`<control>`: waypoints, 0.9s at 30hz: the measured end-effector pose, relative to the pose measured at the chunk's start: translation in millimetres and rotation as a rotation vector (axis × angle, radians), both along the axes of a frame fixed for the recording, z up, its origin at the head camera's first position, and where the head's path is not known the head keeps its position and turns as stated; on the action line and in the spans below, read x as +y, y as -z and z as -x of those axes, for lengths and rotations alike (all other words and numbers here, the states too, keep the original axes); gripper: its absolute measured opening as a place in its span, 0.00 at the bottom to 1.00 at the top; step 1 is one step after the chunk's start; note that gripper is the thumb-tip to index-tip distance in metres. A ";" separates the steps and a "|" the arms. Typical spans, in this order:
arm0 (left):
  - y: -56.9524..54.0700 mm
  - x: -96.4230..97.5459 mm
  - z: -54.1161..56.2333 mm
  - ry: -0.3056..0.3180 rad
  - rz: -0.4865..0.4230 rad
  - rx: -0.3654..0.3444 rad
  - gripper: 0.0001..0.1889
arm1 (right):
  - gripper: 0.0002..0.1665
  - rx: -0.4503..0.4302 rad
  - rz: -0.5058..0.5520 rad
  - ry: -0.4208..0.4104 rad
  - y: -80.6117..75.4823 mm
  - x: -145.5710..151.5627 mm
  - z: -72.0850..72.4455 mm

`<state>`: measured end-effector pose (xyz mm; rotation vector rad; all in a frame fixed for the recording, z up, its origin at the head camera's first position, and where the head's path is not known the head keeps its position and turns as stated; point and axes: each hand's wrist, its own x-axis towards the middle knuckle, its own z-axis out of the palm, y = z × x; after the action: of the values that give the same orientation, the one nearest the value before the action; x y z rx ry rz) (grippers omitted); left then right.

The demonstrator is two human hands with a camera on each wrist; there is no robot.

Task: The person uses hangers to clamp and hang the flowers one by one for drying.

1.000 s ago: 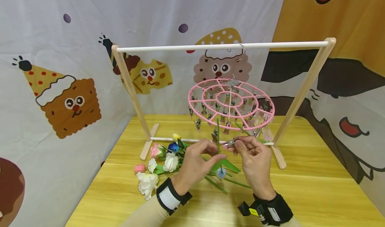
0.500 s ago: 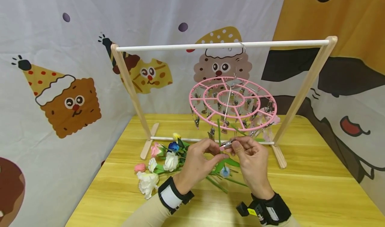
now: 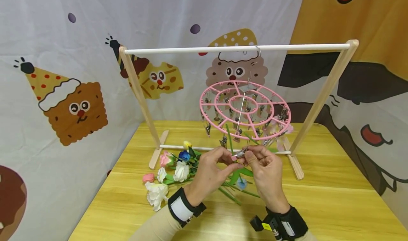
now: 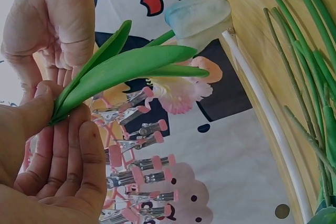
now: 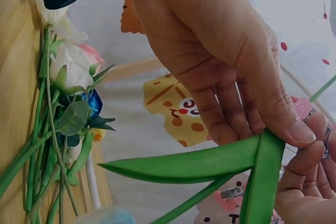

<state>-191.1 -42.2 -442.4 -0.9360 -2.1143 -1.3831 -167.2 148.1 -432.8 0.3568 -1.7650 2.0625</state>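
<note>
My left hand [image 3: 208, 173] pinches the green stem of a pale blue tulip [image 4: 197, 22] near its leaves [image 4: 131, 72]. The tulip hangs head down in the head view, stem pointing up. My right hand [image 3: 264, 173] holds a metal clip with pink tips [image 3: 239, 155] between thumb and fingers. The clip's tips meet the stem beside the left fingertips; whether they grip it is hidden. Just above both hands hangs a round pink clip hanger [image 3: 245, 106] with several metal clips dangling from it. A pink-and-white flower [image 4: 181, 95] hangs on its right side.
A wooden stand with a white top rod [image 3: 191, 50] carries the hanger. Several artificial flowers lie left on the wooden table [image 3: 334, 205]: a white bloom [image 3: 157, 195], a pink rose [image 3: 165, 159], a blue rose [image 3: 183, 156]. A printed cloth hangs behind.
My right hand has shifted slightly left, bringing the clip to the tulip's stem. The tulip's head has swung right. The hanger has turned and tilted a little.
</note>
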 end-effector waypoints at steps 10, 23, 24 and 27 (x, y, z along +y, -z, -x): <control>3.0 0.3 1.0 0.001 0.028 -0.011 0.15 | 0.14 -0.114 -0.095 0.024 0.7 5.0 -1.4; 5.0 1.2 2.3 0.024 0.049 -0.032 0.13 | 0.15 -0.122 -0.100 0.020 5.0 9.8 -1.5; 5.2 1.2 2.2 0.027 0.052 -0.035 0.13 | 0.15 -0.120 -0.102 0.022 5.1 10.3 -1.5; 5.2 0.3 2.0 0.031 0.059 -0.043 0.13 | 0.15 -0.116 -0.113 0.033 4.7 12.5 -1.7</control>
<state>-193.1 -41.9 -447.7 -0.9742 -2.1914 -1.3745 -165.5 160.6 -437.5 0.2428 -1.9477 2.0029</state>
